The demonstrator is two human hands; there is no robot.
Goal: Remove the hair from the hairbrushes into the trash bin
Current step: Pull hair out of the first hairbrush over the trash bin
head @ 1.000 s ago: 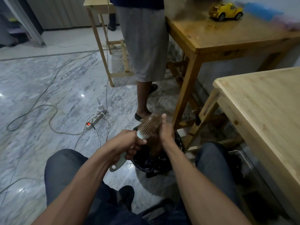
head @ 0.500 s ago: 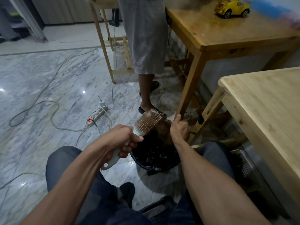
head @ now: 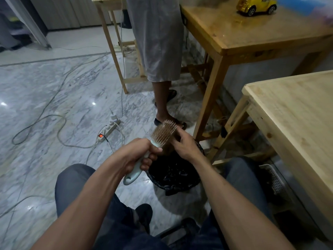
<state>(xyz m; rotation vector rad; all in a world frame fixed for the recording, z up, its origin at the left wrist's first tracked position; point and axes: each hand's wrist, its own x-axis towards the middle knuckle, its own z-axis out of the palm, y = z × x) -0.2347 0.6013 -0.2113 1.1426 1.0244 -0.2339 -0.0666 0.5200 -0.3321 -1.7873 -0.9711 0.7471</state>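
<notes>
Sitting with two knees in dark trousers at the bottom of the view, the person works over one trash bin [head: 173, 175], lined with a black bag, which stands on the marble floor [head: 54, 105] between the legs. One left hand [head: 138, 154] has its fingers wrapped tight around the pale handle of one hairbrush [head: 163, 132], tilted so its bristled head points up and away, just above the bin's far rim. One right hand [head: 183, 143] is at the head's right side, fingers loosely curled and touching the brown hair caught in the bristles; whether they pinch any strands cannot be told. Further out on the floor lie one power strip [head: 109, 130] with a red switch and several looping cables. Beyond stands one other person [head: 158, 51], beside a wooden surface [head: 243, 33] carrying one yellow toy car [head: 256, 5].
</notes>
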